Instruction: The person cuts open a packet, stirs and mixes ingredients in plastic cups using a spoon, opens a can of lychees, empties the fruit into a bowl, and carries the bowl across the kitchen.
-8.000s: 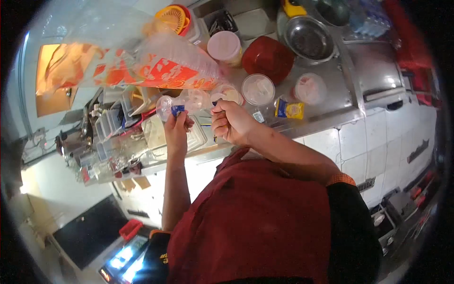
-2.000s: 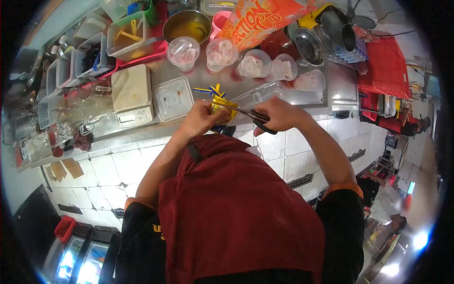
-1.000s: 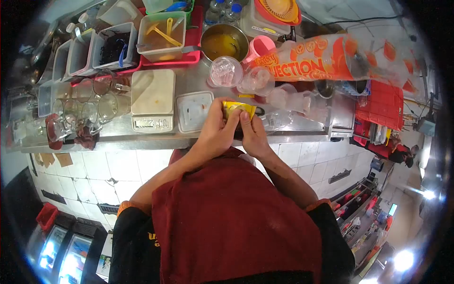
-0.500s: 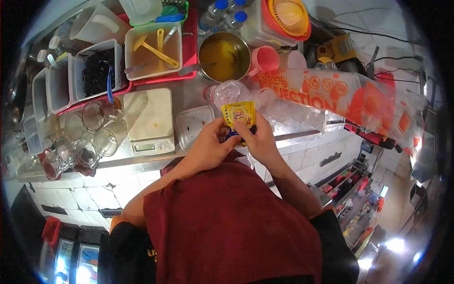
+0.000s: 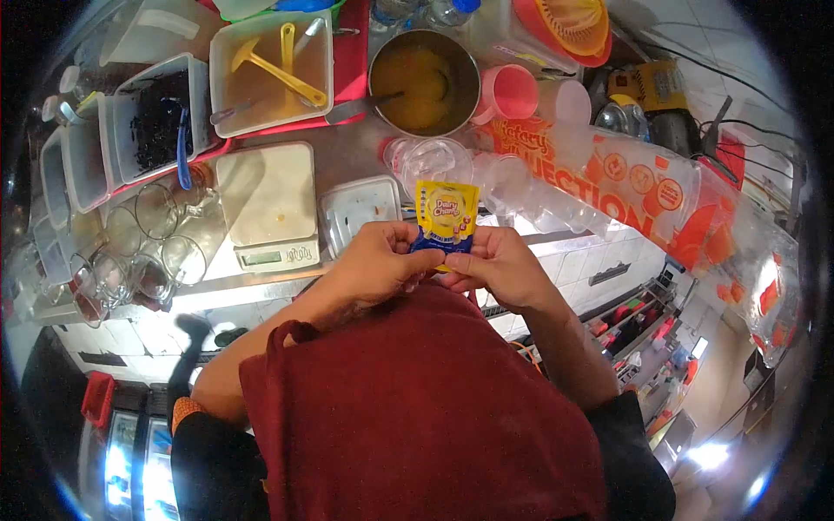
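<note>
Between both hands, in front of my chest, is a small yellow and blue sachet (image 5: 446, 211) printed "Dairy Champ". My left hand (image 5: 382, 262) pinches its lower left side, the thumb across the blue part. At the lower right edge, my right hand (image 5: 499, 267) is closed on it with thumb and fingers. The sachet stands upright, its printed face towards me. Just beyond it are clear plastic cups (image 5: 434, 161) lying in a long printed plastic sleeve (image 5: 599, 178). An open white plastic tub (image 5: 356, 204) stands to the left of the sachet.
A kitchen scale (image 5: 268, 201) and several glass mugs (image 5: 148, 252) stand on the left of the counter. Behind are a tub with yellow scoops (image 5: 274, 74), a tub of dark contents (image 5: 161, 130), a metal pot of yellow liquid (image 5: 424, 87) and a pink cup (image 5: 508, 91).
My right hand has shifted from the sachet's front to its lower right edge, so more of the print shows. The view has moved a little closer to the counter.
</note>
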Demonstrator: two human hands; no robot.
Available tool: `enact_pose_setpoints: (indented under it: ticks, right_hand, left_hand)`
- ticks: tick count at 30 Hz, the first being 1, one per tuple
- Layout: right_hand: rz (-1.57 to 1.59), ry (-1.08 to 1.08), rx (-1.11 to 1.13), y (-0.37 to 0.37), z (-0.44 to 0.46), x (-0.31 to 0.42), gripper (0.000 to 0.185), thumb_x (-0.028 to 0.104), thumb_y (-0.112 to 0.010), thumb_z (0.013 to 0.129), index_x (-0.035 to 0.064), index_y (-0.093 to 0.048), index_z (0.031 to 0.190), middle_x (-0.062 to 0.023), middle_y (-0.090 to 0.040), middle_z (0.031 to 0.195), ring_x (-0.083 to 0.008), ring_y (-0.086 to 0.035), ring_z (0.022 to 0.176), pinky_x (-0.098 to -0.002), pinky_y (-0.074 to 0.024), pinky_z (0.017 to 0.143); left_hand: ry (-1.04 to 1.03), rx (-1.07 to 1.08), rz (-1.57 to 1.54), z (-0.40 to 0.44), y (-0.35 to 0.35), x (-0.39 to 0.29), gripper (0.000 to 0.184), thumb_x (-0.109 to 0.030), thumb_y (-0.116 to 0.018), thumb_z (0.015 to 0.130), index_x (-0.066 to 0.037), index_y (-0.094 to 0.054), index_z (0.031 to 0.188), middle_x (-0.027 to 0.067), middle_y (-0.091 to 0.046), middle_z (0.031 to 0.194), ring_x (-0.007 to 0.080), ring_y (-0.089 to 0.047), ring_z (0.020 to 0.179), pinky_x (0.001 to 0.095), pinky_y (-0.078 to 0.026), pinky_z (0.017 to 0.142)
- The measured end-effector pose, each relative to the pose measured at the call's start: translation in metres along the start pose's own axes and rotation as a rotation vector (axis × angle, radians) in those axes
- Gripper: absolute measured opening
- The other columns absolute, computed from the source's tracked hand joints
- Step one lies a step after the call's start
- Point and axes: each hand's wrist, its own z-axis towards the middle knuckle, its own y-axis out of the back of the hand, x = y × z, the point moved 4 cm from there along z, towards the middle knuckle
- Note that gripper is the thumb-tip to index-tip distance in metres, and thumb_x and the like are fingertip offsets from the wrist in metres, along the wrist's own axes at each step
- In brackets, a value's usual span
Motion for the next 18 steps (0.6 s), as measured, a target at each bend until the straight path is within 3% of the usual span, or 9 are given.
enact_pose_setpoints:
  ticks: [2,9,14,18]
  right_hand:
    - [0.021,-0.031,0.01,0.002,0.001,-0.005,0.023,0.011,-0.065,0.097,-0.0025,-0.064,0.116,-0.0114,-0.072,0.097,-0.0152,-0.071,0.081,-0.0271,-0.0607,0.072]
    - [0.099,-0.012,-0.068,-0.002,0.005,-0.008,0.026,0.02,-0.056,0.103,-0.0036,-0.064,0.11,-0.0145,-0.072,0.089,-0.018,-0.071,0.07,-0.0286,-0.0601,0.063]
    - [0.083,0.091,-0.118,-0.003,0.01,-0.002,0.028,0.021,-0.053,0.103,-0.0049,-0.063,0.101,-0.0159,-0.07,0.078,-0.0202,-0.069,0.059,-0.0297,-0.058,0.054]
    - [0.008,0.078,-0.061,0.004,0.02,0.002,0.033,0.026,-0.053,0.103,-0.0052,-0.062,0.097,-0.0142,-0.068,0.072,-0.0182,-0.066,0.054,-0.029,-0.054,0.049]
  left_hand:
    - [-0.009,-0.048,-0.011,-0.001,-0.001,0.002,0.015,-0.013,-0.073,0.09,-0.001,-0.066,0.095,0.0022,-0.066,0.074,0.0067,-0.055,0.058,0.0226,-0.039,0.049]
    - [0.058,-0.207,-0.081,-0.006,-0.008,-0.001,0.014,-0.016,-0.069,0.094,-0.004,-0.064,0.089,0.0007,-0.062,0.069,0.0055,-0.051,0.053,0.0231,-0.038,0.048]
    - [-0.263,-0.319,0.048,0.007,-0.005,0.003,0.017,-0.015,-0.065,0.097,-0.003,-0.061,0.086,0.0003,-0.061,0.066,0.0049,-0.051,0.054,0.0229,-0.038,0.047]
    - [-0.314,-0.259,0.122,0.006,-0.008,-0.003,0.014,-0.013,-0.066,0.095,-0.002,-0.061,0.089,0.0007,-0.061,0.066,0.0052,-0.053,0.055,0.0222,-0.04,0.048]
